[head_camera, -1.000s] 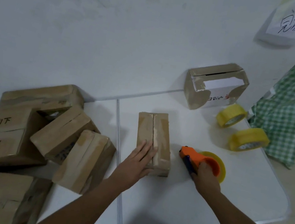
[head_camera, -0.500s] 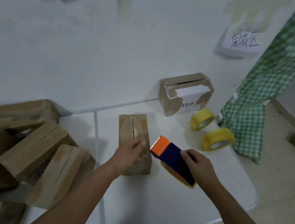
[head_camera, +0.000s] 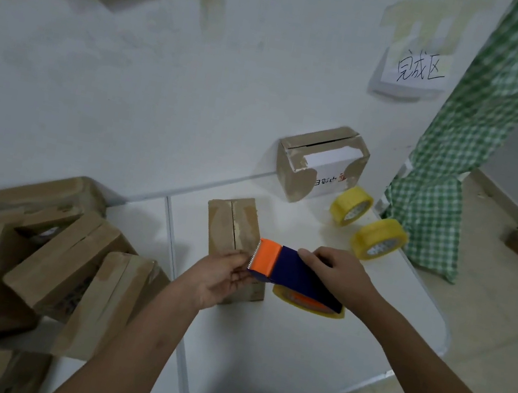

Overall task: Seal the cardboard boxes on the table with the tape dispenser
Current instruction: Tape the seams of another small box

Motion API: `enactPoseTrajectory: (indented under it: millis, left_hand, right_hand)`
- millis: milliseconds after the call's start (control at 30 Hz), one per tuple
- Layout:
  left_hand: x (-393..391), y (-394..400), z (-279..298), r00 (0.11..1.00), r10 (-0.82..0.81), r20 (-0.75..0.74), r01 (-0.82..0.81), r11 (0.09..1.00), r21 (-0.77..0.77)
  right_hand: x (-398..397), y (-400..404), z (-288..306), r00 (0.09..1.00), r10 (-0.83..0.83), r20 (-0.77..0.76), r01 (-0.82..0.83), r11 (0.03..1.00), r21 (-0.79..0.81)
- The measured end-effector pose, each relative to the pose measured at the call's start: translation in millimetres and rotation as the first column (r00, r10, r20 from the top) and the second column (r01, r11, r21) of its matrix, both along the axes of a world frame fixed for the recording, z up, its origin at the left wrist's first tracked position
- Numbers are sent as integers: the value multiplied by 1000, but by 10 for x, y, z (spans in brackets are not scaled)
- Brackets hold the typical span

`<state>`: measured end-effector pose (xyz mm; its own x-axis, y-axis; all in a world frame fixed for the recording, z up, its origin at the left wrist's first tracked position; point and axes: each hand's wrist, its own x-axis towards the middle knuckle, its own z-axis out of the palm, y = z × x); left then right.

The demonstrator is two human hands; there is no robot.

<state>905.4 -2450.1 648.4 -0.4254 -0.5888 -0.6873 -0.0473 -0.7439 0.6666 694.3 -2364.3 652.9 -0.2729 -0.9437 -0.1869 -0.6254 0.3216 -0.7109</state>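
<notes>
A small cardboard box lies in the middle of the white table, its two top flaps meeting in a centre seam. My right hand grips the tape dispenser, blue with an orange toothed head and a yellow roll, held just above the box's near end. My left hand is at the toothed head, fingers curled and pinching at the tape end there. The near part of the box is hidden behind my left hand.
A heap of cardboard boxes fills the table's left side. At the back right stand a taped box with a slot and two yellow tape rolls. A green checked cloth hangs beside the table's right edge.
My right hand lifted the dispenser off the table and brought it over the box's near end. My left hand left the box top and went to the dispenser's head.
</notes>
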Motion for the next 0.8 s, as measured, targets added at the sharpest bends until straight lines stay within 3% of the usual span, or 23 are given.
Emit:
enactPoseTrajectory:
  millis: [67,233,300,433,533,667,800]
  left_hand:
    - [3,28,-44,999,11,39,-9,999,-36]
    - [-34,118,-138,948,8,319,93,950,-298]
    - [-15,128,-159,944,66,323,50,939,-339]
    - [190,15,-219,943,232,239,-147,934,-327]
    - [607,-167,-301,874,428,231,-342,878,-334]
    - [848,-132,-457,892,366,264,-298,917,-265]
    - [670,90,-595,798,502,333,-423,861,-284]
  right_hand:
    - [-2,-24,10,1000,10,-27,-10,1000,5]
    - [82,-95,-17,988,52,-144,-48,998,28]
    - [94,-141,-11,986,65,-151,-60,998,33]
    - [58,-244,-13,975,164,-152,-151,984,94]
    - [-127,-243,-37,958,208,-196,-178,971,159]
    - [-392,-216,-79,923,277,-268,-215,948,236]
    - [-398,-301,-138,909,254,-331,-181,955,235]
